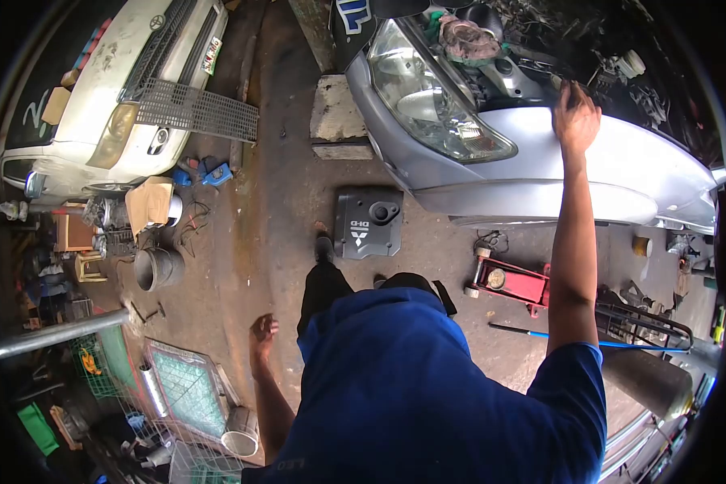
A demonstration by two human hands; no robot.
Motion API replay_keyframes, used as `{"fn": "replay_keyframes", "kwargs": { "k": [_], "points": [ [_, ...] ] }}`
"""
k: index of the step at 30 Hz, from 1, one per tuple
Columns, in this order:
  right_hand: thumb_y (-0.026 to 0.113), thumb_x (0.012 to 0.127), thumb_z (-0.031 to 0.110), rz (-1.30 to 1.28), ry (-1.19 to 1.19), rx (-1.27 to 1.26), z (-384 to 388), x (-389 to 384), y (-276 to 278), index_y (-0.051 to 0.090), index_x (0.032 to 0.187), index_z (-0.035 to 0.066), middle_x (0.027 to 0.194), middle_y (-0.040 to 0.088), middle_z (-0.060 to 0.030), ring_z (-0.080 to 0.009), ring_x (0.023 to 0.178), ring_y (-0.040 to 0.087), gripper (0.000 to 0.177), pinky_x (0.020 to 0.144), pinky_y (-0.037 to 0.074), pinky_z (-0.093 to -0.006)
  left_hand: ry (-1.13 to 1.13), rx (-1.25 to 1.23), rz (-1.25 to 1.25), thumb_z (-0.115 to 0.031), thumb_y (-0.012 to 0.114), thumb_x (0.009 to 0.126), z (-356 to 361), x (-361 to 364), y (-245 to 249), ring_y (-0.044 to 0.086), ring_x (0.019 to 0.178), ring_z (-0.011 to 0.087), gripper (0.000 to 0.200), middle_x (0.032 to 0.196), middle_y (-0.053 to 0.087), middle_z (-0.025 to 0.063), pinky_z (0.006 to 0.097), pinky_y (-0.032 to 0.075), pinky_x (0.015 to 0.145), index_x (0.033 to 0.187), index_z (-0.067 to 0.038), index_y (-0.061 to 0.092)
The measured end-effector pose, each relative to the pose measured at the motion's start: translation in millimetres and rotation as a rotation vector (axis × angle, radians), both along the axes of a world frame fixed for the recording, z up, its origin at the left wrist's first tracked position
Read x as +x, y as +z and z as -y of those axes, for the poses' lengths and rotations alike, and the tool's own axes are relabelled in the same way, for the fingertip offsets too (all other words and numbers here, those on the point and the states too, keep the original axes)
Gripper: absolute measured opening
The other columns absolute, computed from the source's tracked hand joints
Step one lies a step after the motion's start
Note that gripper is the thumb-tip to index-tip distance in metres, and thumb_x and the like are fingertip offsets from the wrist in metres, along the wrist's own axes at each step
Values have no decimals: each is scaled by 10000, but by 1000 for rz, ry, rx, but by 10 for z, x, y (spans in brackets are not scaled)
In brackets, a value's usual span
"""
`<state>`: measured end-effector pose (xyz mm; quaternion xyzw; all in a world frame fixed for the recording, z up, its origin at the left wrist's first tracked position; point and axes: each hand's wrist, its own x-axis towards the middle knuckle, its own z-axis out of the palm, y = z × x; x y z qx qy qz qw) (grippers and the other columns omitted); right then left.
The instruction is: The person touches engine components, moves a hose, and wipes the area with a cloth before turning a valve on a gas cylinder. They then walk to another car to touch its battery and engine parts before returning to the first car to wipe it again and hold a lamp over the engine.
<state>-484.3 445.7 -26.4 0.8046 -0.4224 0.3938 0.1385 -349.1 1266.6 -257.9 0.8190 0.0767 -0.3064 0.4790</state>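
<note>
My right hand (577,123) reaches forward to the front edge of a silver car's open engine bay, above its bumper (613,153). Its fingers are bent and drawn together at the rim; whatever they hold is too small or hidden to make out. To the left of that hand are the car's headlight (427,97) and a crumpled pinkish rag (468,40) lying in the engine bay. My left hand (264,332) hangs low at my side over the floor, its fingers loosely curled and slightly apart, with nothing seen in it.
A black engine cover (368,223) lies on the floor near my foot. A red floor jack (512,281) and its blue-gripped handle (532,332) are below the bumper. A white vehicle (97,89), a metal grating (198,109), a bucket (155,269) and wire racks stand left.
</note>
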Motion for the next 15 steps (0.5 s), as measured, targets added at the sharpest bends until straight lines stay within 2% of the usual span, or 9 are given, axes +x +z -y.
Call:
{"fn": "replay_keyframes", "kwargs": {
  "k": [2, 5, 6, 7, 9, 10, 11, 13, 15],
  "points": [
    [496, 1013, 400, 14, -3, -46, 27, 15, -28, 750, 1017, 93, 979, 736, -143, -321, 940, 685, 399, 874, 475, -425, -73, 30, 71, -300, 668, 951, 310, 190, 223, 665, 790, 125, 368, 943, 699, 46, 206, 477, 633, 1225, -55, 652],
    [494, 1015, 398, 10, -5, -3, -12, 8, 5, 748, 994, 86, 949, 732, -144, -322, 911, 681, 403, 859, 472, -423, -130, -12, 63, -252, 603, 1023, 473, 245, 284, 675, 807, 172, 315, 949, 702, 115, 283, 551, 716, 1167, 21, 667],
    [511, 1011, 390, 16, 4, 1, -14, 14, 7, 747, 995, 79, 933, 729, -144, -323, 893, 676, 390, 854, 470, -417, -124, -235, 49, -205, 612, 1009, 280, 249, 23, 673, 806, 157, 281, 926, 701, 102, 277, 549, 708, 1163, 23, 668],
    [520, 1008, 384, 22, 3, 4, -3, 13, 1, 746, 994, 77, 929, 728, -146, -323, 892, 676, 382, 853, 470, -416, -123, -161, -43, -176, 602, 997, 204, 229, -91, 663, 791, 146, 269, 902, 698, 89, 262, 536, 682, 1168, 22, 665],
    [537, 1003, 374, 31, 5, 8, -10, 22, 1, 745, 992, 72, 921, 725, -150, -323, 889, 676, 367, 852, 470, -413, -124, -38, -116, -216, 593, 989, 151, 23, -140, 649, 774, 134, 269, 886, 699, 68, 270, 521, 661, 1109, 4, 693],
    [556, 997, 362, 14, -5, 11, 3, 25, -5, 743, 993, 69, 918, 724, -155, -325, 882, 674, 348, 848, 467, -411, -201, 97, -113, -257, 587, 992, 196, -87, -25, 644, 768, 132, 292, 886, 703, 69, 285, 520, 664, 1078, -3, 703],
    [557, 996, 354, 4, -7, 30, -11, 29, 7, 749, 1019, 72, 946, 728, -157, -329, 903, 675, 342, 874, 467, -419, -275, 232, -111, -299, 580, 994, 211, -173, 114, 639, 762, 131, 322, 887, 706, 69, 300, 518, 666, 1047, -10, 714],
    [562, 993, 362, -18, -30, 28, 84, -13, -64, 745, 1080, 76, 1034, 732, -156, -333, 982, 674, 350, 948, 460, -426, -276, 277, -230, -337, 564, 998, -107, -345, -8, 627, 746, 158, 361, 884, 706, 88, 345, 521, 701, 1007, -8, 713],
    [501, 1017, 436, -79, -108, 95, 282, -97, -230, 712, 1201, 74, 1171, 709, -149, -338, 1130, 640, 458, 1077, 402, -429, -245, 243, -238, -330, 546, 1008, -273, -532, 109, 680, 848, 223, 371, 977, 731, 143, 367, 524, 785, 1067, 5, 694]
  ]
}}
